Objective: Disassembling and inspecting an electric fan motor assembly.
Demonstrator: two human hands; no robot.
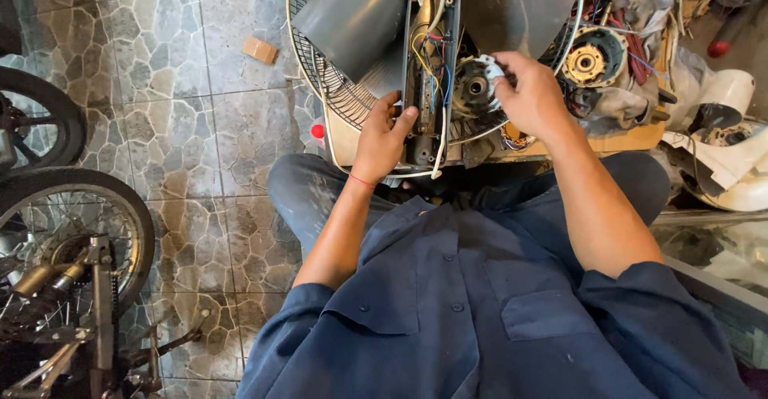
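Fan motor (474,89) sits at about 12 o'clock from the person, on the lap-level work surface, round face up toward the camera, shaft hole at centre. Right hand (532,95) is right on it, at its 3 o'clock side, fingers pinched together on a small white part (494,68) at the motor's upper right rim; whether that part is loose or fixed cannot be told. Left hand (384,137) lies at the motor's 8 o'clock, closed around the lower end of the dark fan housing (422,71), thumb on its front. Housing's long axis runs 12 to 6 o'clock, its lower end pointing at the person; coloured wires (428,51) run along inside it. Motor is just beside the housing at its 3 o'clock, touching or nearly so. Right hand is the nearer hand to the motor; left is only steadying the housing.

Wire grille (332,87) lies under it all, spreading toward 10 o'clock. Grey blade (356,15) at 11 o'clock, overlapping the grille. A second motor (588,61) with yellow centre at 2 o'clock, well apart from the hands, among loose wires. Motorbike wheel (72,239) at 8 o'clock on the tile floor (176,87).
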